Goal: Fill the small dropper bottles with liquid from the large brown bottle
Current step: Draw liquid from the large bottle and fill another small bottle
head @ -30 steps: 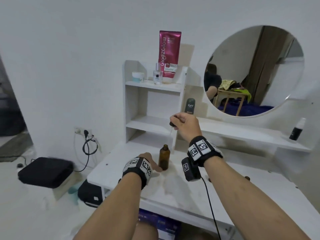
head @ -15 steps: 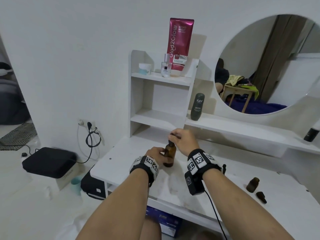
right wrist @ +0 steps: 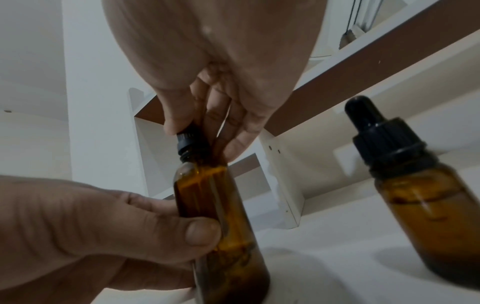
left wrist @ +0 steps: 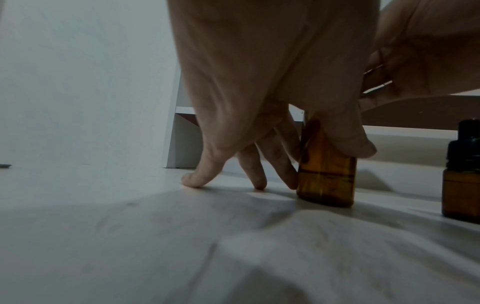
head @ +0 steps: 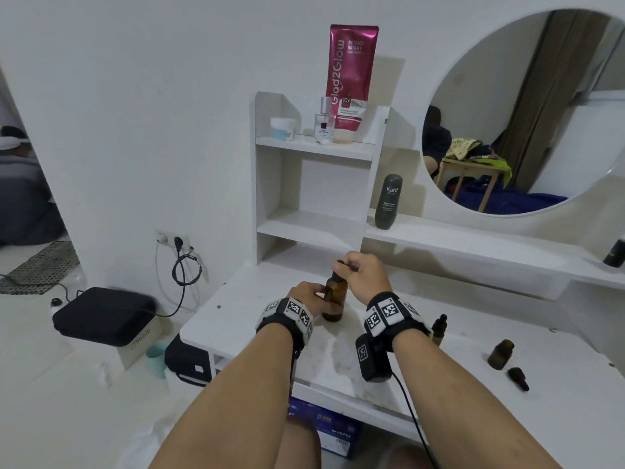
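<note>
The large brown bottle (head: 334,301) stands upright on the white vanity top (head: 236,309). My left hand (head: 316,294) grips its body, the thumb (right wrist: 197,232) across the glass, while the other fingers (left wrist: 257,176) touch the table beside it. My right hand (head: 348,265) pinches the black dropper cap (right wrist: 189,139), which sits on the bottle's neck with the pipette inside the glass. A small capped dropper bottle (head: 439,328) stands just right of my right wrist. Farther right are a small open brown bottle (head: 500,353) and a loose black dropper (head: 517,377) lying flat.
A white shelf unit (head: 314,228) rises right behind the bottle, with a dark Kahf bottle (head: 389,201) on the ledge under the round mirror (head: 527,113). A pink tube (head: 351,76), a perfume bottle and a jar stand on the top shelf. A black bottle (head: 614,253) stands far right.
My right hand came down from chest height with the dropper and now holds it on the large bottle's neck. My left hand has closed around the bottle's body.
</note>
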Tool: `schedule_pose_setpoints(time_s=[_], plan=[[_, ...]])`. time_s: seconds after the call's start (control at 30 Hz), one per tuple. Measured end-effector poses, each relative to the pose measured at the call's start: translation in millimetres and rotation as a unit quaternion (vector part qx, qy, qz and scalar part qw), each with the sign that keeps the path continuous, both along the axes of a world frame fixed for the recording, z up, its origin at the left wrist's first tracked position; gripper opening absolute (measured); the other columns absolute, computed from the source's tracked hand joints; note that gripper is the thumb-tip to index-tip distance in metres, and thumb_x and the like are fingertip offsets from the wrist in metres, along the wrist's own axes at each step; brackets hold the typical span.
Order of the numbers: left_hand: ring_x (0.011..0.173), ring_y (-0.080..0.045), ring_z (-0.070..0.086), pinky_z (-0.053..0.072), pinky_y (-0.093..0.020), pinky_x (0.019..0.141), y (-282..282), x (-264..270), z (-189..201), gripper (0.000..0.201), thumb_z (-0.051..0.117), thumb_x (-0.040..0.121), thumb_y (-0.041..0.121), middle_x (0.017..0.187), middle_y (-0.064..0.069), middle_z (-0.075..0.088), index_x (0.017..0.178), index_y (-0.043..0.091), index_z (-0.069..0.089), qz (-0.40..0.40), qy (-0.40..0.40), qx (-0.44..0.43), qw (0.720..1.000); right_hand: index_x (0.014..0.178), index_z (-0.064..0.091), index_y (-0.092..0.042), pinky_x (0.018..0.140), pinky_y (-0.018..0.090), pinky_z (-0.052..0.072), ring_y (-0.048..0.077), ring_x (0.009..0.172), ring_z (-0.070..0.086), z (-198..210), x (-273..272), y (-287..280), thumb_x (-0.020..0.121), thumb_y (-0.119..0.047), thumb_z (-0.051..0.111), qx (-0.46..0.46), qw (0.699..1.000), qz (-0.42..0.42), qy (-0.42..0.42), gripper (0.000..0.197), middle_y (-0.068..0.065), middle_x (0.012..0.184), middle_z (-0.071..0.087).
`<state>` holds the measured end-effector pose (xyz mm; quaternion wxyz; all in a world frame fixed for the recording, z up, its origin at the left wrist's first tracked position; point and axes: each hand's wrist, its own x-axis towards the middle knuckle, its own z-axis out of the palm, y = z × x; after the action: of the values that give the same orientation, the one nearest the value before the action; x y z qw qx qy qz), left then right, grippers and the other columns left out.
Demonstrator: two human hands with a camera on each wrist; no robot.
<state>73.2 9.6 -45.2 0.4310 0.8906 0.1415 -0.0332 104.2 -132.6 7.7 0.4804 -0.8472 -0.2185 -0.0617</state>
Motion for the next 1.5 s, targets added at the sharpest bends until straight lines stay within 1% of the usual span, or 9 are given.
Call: schedule_pose_setpoints(time_s=[0.1, 0.27, 0.37, 0.47, 0.6, 0.8, 1.03, 1.2, 1.5], plan=[[0.106, -0.023, 0.063, 0.048, -0.031, 0.093, 0.4, 0.8, -2.0, 0.048, 0.08, 0.072, 0.036, 0.111, -0.002, 0.071, 0.117, 0.021, 0.07, 0.002, -0.001, -0.005, 1.0, 0.073, 0.065, -0.005, 0.07, 0.033, 0.051, 0.016, 0.067, 0.058, -1.0, -1.6, 0.8, 0.088, -0.021, 0.069, 0.01, 1.0, -0.004, 0.0, 0.023, 0.011, 0.073, 0.068], [0.108, -0.023, 0.062, 0.048, -0.033, 0.096, 0.2, 2.7, -3.0, 0.052, 0.08, 0.071, 0.038, 0.114, -0.002, 0.069, 0.12, 0.023, 0.068, 0.004, 0.003, -0.003, 1.0, 0.083, 0.068, -0.008, 0.074, 0.029, 0.051, 0.017, 0.077, 0.064, -1.5, -3.2, -1.0, 0.089, -0.023, 0.069, 0.026, 0.999, 0.018, 0.027, 0.016, 0.002, 0.079, 0.07], [0.107, -0.023, 0.062, 0.048, -0.031, 0.093, 0.4, 2.7, -3.0, 0.05, 0.081, 0.07, 0.038, 0.113, -0.002, 0.07, 0.117, 0.025, 0.069, 0.006, 0.008, 0.003, 1.0, 0.075, 0.064, -0.007, 0.071, 0.032, 0.05, 0.019, 0.07, 0.059, -2.9, -4.6, -0.1, 0.089, -0.022, 0.067, 0.024, 1.0, 0.006, 0.001, 0.022, 0.007, 0.075, 0.069], [0.106, -0.023, 0.062, 0.048, -0.031, 0.094, 1.5, 4.2, -2.7, 0.052, 0.081, 0.069, 0.039, 0.114, -0.002, 0.07, 0.117, 0.024, 0.069, 0.006, 0.011, 0.005, 1.0, 0.074, 0.065, -0.006, 0.073, 0.035, 0.052, 0.025, 0.074, 0.064, -1.5, -4.5, 0.1, 0.089, -0.022, 0.068, 0.023, 1.0, 0.0, 0.002, 0.022, 0.01, 0.077, 0.071], [0.106, -0.024, 0.063, 0.049, -0.033, 0.095, 1.6, 5.8, -3.3, 0.054, 0.082, 0.068, 0.04, 0.112, -0.003, 0.07, 0.117, 0.022, 0.07, 0.003, 0.01, 0.011, 1.0, 0.078, 0.067, -0.01, 0.079, 0.033, 0.052, 0.021, 0.08, 0.066, 2.9, -3.6, -1.6, 0.088, -0.022, 0.07, 0.021, 0.999, 0.016, 0.027, 0.017, 0.005, 0.08, 0.072], [0.102, -0.023, 0.063, 0.048, -0.028, 0.085, 2.2, 5.3, -1.8, 0.048, 0.083, 0.068, 0.038, 0.108, -0.004, 0.07, 0.112, 0.022, 0.071, 0.0, 0.009, 0.011, 1.0, 0.077, 0.067, -0.004, 0.077, 0.037, 0.054, 0.029, 0.081, 0.067, -0.2, -3.4, -1.3, 0.089, -0.022, 0.069, 0.025, 1.0, 0.008, 0.005, 0.022, 0.012, 0.079, 0.072], [0.101, -0.022, 0.064, 0.048, -0.028, 0.086, 2.9, 7.3, -4.2, 0.05, 0.084, 0.066, 0.039, 0.106, -0.003, 0.071, 0.111, 0.022, 0.073, 0.003, 0.006, 0.002, 1.0, 0.074, 0.062, -0.014, 0.065, 0.019, 0.045, 0.014, 0.073, 0.06, 3.6, -3.7, -1.7, 0.091, -0.021, 0.067, 0.019, 0.999, 0.022, 0.023, 0.019, 0.003, 0.077, 0.068], [0.102, -0.023, 0.063, 0.048, -0.028, 0.088, 3.0, 8.4, -3.9, 0.047, 0.083, 0.069, 0.036, 0.107, -0.003, 0.071, 0.113, 0.023, 0.073, 0.002, 0.008, 0.004, 1.0, 0.078, 0.066, -0.003, 0.074, 0.032, 0.052, 0.025, 0.078, 0.066, 1.9, -4.6, 0.3, 0.089, -0.021, 0.068, 0.024, 1.0, 0.003, 0.012, 0.021, 0.009, 0.08, 0.072], [0.103, -0.022, 0.062, 0.048, -0.029, 0.089, 2.1, 8.2, -3.7, 0.048, 0.083, 0.069, 0.035, 0.109, -0.003, 0.07, 0.114, 0.023, 0.072, 0.004, 0.011, 0.013, 1.0, 0.077, 0.066, -0.005, 0.073, 0.032, 0.051, 0.024, 0.076, 0.064, 1.8, -3.9, -1.3, 0.089, -0.023, 0.069, 0.007, 1.0, 0.001, 0.0, 0.022, 0.01, 0.08, 0.072]])
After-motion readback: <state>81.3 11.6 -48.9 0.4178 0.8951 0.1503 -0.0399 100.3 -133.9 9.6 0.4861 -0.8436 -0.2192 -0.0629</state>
